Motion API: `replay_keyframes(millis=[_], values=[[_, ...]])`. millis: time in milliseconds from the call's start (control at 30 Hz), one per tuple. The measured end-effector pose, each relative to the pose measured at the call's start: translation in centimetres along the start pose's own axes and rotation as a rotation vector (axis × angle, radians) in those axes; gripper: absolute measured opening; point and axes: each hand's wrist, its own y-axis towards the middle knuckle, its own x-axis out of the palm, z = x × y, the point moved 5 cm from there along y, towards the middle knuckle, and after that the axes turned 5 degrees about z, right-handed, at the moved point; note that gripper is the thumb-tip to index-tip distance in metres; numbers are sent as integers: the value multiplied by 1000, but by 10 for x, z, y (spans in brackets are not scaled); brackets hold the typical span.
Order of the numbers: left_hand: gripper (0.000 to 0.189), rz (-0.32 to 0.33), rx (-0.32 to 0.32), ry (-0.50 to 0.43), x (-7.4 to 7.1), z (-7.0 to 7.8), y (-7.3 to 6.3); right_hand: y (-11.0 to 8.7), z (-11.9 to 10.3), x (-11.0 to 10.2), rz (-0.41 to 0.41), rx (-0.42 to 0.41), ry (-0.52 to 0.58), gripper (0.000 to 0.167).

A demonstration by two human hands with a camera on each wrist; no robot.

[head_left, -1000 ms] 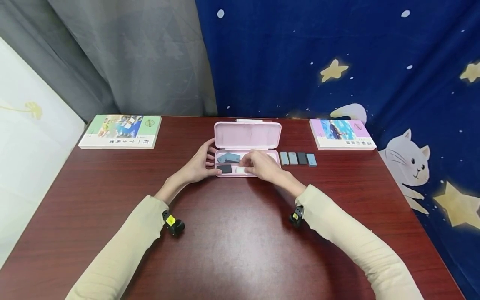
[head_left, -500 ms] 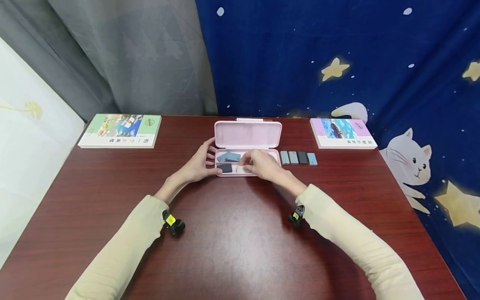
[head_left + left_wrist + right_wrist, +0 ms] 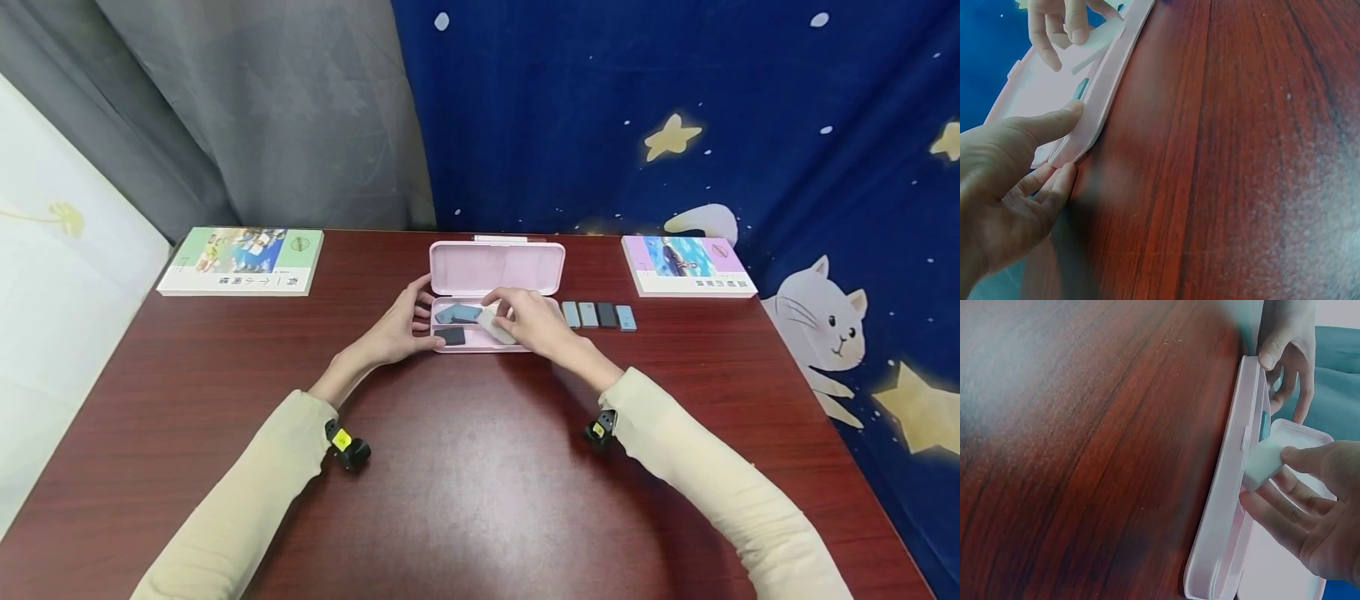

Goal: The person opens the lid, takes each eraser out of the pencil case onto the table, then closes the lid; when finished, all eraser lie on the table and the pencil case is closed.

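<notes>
A pink pencil case [image 3: 497,268] lies with its lid raised at the far middle of the table. My left hand [image 3: 393,332] grips its left end, thumb on the front rim and fingers along the outer wall. Over the front compartment, my right hand [image 3: 538,323] pinches a white eraser-like block [image 3: 1264,464] between thumb and fingers, tilted with one end up. Two overlapping blue-grey blocks [image 3: 458,313] lie in the back compartment, and a black block [image 3: 450,336] lies in the front one. My right hand covers the case's right part in the head view.
Several small blue-grey and black blocks [image 3: 606,314] stand in a row just right of the case. A green-covered book [image 3: 240,262] lies at the far left, a purple-covered book [image 3: 686,267] at the far right. Curtains [image 3: 525,108] hang behind the table [image 3: 480,483].
My right hand has lifted and tilted the white block from the front compartment, shifting slightly up and to the right. My left hand stays at the case's left end.
</notes>
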Motion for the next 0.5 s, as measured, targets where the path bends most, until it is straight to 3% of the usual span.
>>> replay_keyframes(millis=[133,267,433,500], values=[[108,0,0,-1,-1,1,-1,-1,2,-2,36,-4,64,27],[105,-6,7,-13,-1,14,-4,-3,9,-4,79,32,234,24],[101,-26,-4,-23,-3,37,-9,-7,24,-1,57,142,436,26],[101,-29,-4,-26,-3,40,-10,-10,29,1,29,206,546,29]])
